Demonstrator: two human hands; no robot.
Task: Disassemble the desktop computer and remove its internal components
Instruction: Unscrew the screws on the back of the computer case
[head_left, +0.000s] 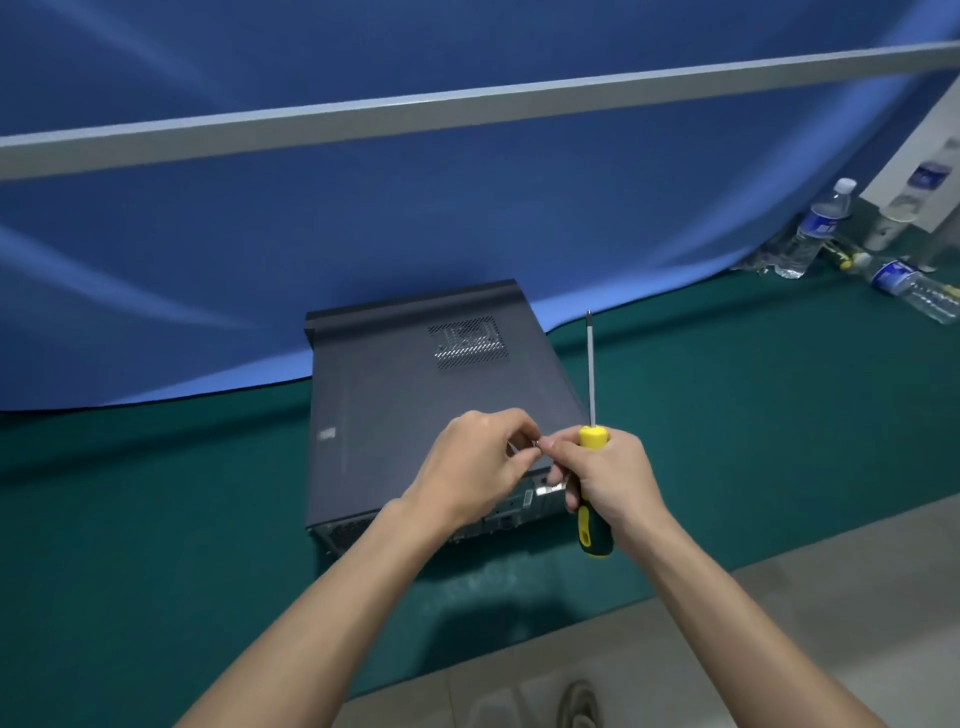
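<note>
Over a gray desktop computer (415, 405) whose small label is unreadable, the left hand (480, 465) pinches a small screw (537, 443); the right hand (610, 480) grips a yellow-handled screwdriver (592, 457).

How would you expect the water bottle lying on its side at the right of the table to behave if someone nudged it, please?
The lying bottle would probably roll, being round and on its side. It looks like thin clear plastic, so likely light and easily dented. How full it is I cannot tell.
</note>
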